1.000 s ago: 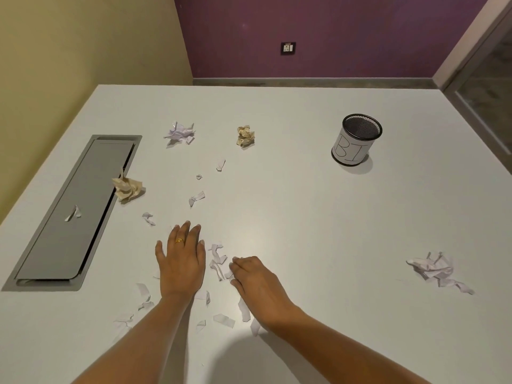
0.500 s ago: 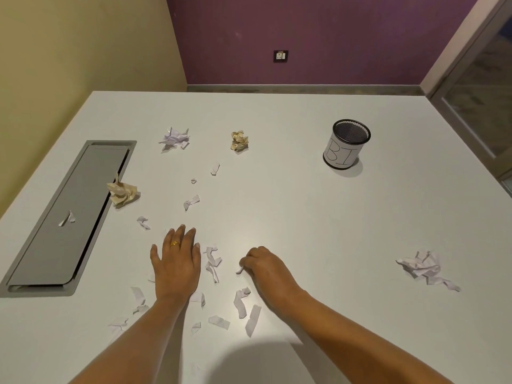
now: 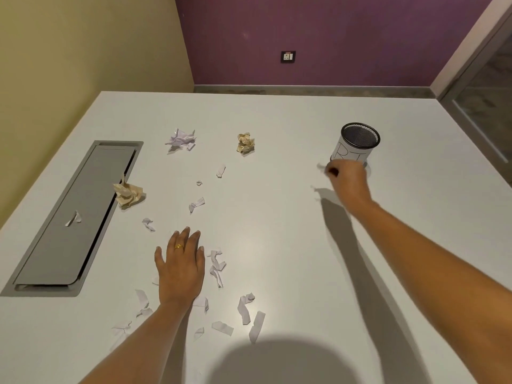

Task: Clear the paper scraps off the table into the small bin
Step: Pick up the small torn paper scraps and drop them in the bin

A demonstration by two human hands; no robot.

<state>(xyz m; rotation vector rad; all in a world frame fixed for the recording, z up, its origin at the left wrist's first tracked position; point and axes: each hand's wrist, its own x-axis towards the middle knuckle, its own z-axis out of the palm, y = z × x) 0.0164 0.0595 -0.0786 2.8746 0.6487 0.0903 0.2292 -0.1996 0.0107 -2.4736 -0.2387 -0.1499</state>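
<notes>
Just in front of the bin [image 3: 357, 145], the right hand [image 3: 347, 180] hangs above the bench [image 3: 291, 245] with its fingers pinched together on a small white scrap [image 3: 321, 166], blurred, sticking out on the side away from the bin. Half a second ago that hand was low at the near litter, closing on a piece; now it has crossed to the bin, so one scrap looks about to go in. Well away from the bin, the left hand [image 3: 181, 266] stays flat and spread on the bench, holding nothing, as it was before. Around it lie torn strips [image 3: 217, 266], and farther from the bin sit a tan wad [image 3: 128, 194], a white wad [image 3: 181, 138] and another tan wad [image 3: 245, 143], all unmoved. Most of the clearing is left.
</notes>
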